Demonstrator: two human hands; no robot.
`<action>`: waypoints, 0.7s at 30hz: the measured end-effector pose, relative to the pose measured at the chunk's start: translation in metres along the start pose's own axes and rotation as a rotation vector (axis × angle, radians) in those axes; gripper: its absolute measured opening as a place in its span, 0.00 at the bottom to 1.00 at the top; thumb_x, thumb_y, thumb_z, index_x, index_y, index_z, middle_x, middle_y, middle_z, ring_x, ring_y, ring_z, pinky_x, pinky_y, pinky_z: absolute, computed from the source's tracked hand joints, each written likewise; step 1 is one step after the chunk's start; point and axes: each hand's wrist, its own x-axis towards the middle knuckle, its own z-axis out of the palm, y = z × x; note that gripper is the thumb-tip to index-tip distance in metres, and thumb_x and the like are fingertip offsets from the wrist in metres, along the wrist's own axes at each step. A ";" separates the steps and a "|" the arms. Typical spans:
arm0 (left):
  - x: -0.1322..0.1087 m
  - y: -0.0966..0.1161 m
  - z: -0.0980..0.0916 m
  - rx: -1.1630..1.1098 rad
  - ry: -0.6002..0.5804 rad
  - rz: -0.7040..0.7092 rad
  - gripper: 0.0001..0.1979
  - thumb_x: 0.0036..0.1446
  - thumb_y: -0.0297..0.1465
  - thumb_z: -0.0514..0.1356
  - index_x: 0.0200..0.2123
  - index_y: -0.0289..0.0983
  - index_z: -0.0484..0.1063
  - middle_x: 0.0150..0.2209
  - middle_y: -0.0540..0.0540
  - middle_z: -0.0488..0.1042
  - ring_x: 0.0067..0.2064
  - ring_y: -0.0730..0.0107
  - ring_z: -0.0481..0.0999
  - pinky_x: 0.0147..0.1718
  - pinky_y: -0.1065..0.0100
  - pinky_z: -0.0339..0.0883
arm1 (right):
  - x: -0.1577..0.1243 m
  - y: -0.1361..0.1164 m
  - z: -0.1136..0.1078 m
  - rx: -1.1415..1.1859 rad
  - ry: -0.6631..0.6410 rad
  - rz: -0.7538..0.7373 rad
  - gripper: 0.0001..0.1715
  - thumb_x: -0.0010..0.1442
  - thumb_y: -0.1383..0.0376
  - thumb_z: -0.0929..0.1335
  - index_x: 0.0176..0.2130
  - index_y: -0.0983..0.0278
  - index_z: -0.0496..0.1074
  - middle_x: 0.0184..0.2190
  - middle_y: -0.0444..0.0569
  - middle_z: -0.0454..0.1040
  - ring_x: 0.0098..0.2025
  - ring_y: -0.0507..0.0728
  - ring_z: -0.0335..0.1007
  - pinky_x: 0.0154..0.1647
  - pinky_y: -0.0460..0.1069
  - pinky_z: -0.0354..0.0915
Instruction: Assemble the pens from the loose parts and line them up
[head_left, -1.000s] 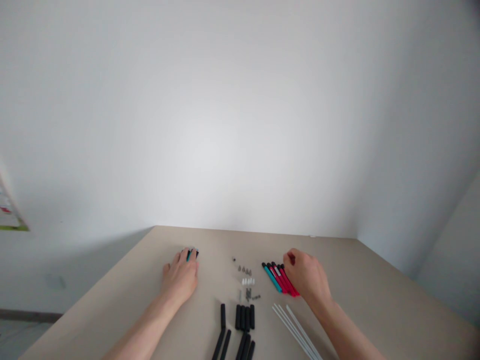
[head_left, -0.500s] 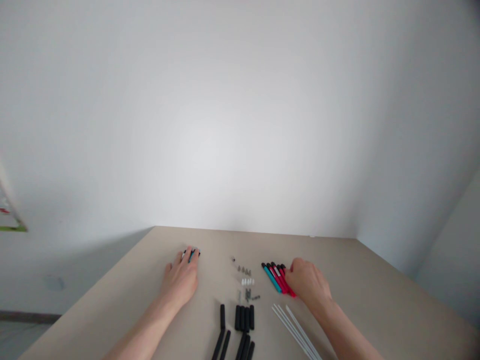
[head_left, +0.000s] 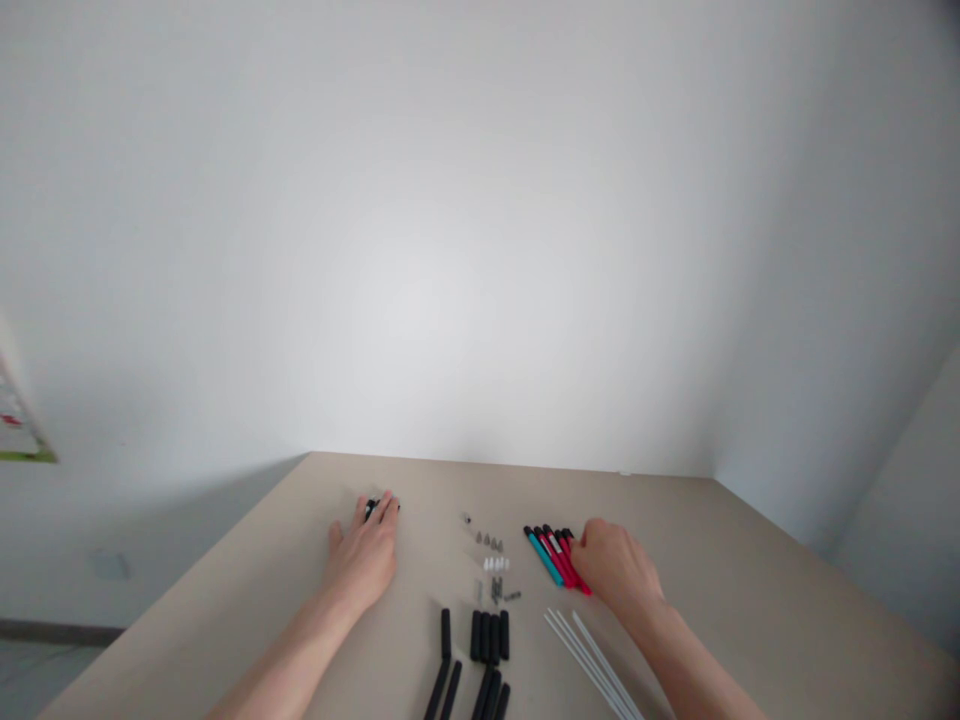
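The left hand is lying palm down near the far left part of the tabletop, its fingers spread and covering some small dark pieces; most of these are hiding under the fingers, so their shape is not showing clearly. The right hand is resting with curled fingers against the right side of a row of pen tubes; its fingertips are facing away from view, so I cannot tell whether they are pinching a tube or only touching it.

The row is slanting across the tabletop, right of its middle: one teal tube is lying on the left and several red tubes are lying close beside it, all showing black far ends. Whether the tubes are holding anything inside, I cannot tell.

Between the hands, small parts are lying in short rows: a tiny piece farthest away, then metal tips, white plugs and springs. Nearer the viewer, black sleeves are sitting side by side, with more black sticks lying nearby. Thin white rods are fanning out below the pen tubes, near the right forearm.
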 end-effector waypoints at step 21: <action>0.005 0.001 0.003 -0.184 0.239 0.017 0.23 0.62 0.23 0.48 0.60 0.38 0.62 0.64 0.40 0.58 0.64 0.41 0.55 0.52 0.38 0.58 | -0.002 -0.001 -0.002 0.016 0.073 -0.002 0.13 0.60 0.67 0.62 0.34 0.69 0.75 0.35 0.63 0.78 0.40 0.66 0.76 0.33 0.51 0.64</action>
